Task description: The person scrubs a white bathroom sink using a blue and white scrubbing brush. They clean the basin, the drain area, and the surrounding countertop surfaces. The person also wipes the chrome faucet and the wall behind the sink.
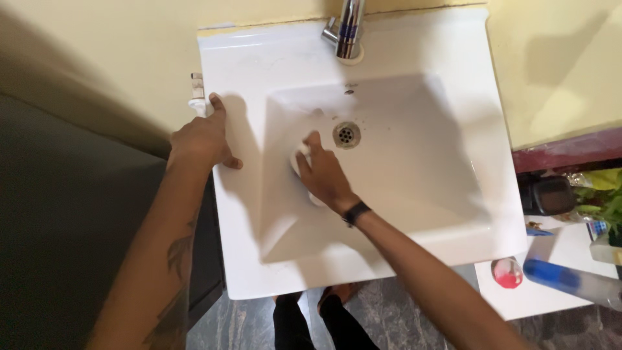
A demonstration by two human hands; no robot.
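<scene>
A white square sink [453,214] fills the middle of the view, with a metal drain [346,134] in its basin and a chrome tap [348,29] at the back. My right hand [324,176] presses a white cloth or sponge [298,159] against the basin's left slope, just left of the drain. A dark band is on that wrist. My left hand [204,139] rests flat on the sink's left rim, gripping its edge and holding nothing else.
Pale yellow wall behind the sink. At the right, a white surface [551,285] carries a blue-capped bottle [570,280], a pink round object [507,272], a dark container [551,194] and green packaging [606,194]. A dark cabinet stands at the left. My feet show on grey marble floor below.
</scene>
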